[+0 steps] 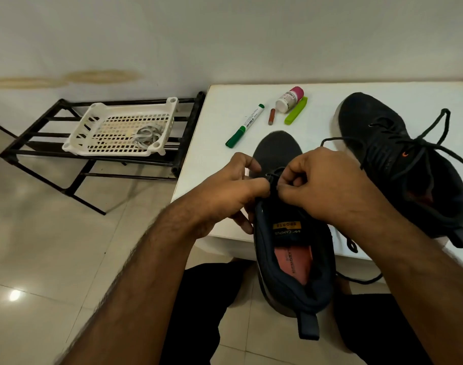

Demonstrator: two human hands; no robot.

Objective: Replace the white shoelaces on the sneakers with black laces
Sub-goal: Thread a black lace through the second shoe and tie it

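Two hands meet over the near sneaker [293, 262], whose heel hangs off the table [219, 106] edge toward our lap: our left hand [235, 191] and right hand [320, 185] both pinch the black lace [273, 177] at the eyelets. The second sneaker [399, 164], already laced in black, lies to the right. A white basket [119, 127] holding pale laces sits on the rack [40, 143].

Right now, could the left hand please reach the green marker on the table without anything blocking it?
Probably yes. The green marker lies on bare table just beyond the left hand, with nothing between them. But that hand is pinching the black lace on the near sneaker, so it would have to let go first.
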